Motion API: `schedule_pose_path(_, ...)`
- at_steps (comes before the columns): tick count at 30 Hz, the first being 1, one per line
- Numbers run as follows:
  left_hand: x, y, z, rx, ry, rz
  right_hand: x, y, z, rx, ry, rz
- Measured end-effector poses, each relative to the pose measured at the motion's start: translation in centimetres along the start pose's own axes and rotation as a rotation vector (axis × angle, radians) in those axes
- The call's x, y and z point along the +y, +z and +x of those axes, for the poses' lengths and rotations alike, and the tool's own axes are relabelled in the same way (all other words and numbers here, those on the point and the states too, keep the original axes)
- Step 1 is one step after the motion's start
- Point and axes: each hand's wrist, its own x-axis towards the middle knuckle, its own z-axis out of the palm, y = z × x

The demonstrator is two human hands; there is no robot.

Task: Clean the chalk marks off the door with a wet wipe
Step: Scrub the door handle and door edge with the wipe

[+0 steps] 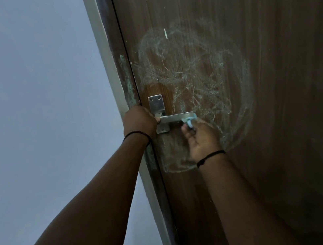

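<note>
A brown wooden door (273,62) fills the right half of the view. Pale greenish chalk marks (196,70) smear it in swirls around and above a metal lever handle (176,117). A small darker, cleaner patch sits just above the handle plate. My left hand (139,119) grips the handle at its pivot end. My right hand (201,139) pinches a small crumpled blue-white wet wipe (188,122) and presses it under the free end of the handle.
The door frame (117,87) runs along the door's left edge, with greenish chalk streaks on it. A plain pale blue-grey wall (32,100) fills the left. Both wrists wear a thin black band.
</note>
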Motion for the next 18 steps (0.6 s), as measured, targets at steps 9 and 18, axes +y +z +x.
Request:
schedule_pose_path(9, -0.1, 0.2, -0.2, -0.001, 0.005, -0.037, -5.8, -0.5, 2.3, -0.211, -0.009, -0.737)
schedule_pose_path(18, -0.1, 0.2, 0.1, -0.006, 0.007, -0.002, -5.5, 5.0, 1.8, -0.508, -0.408, -1.505)
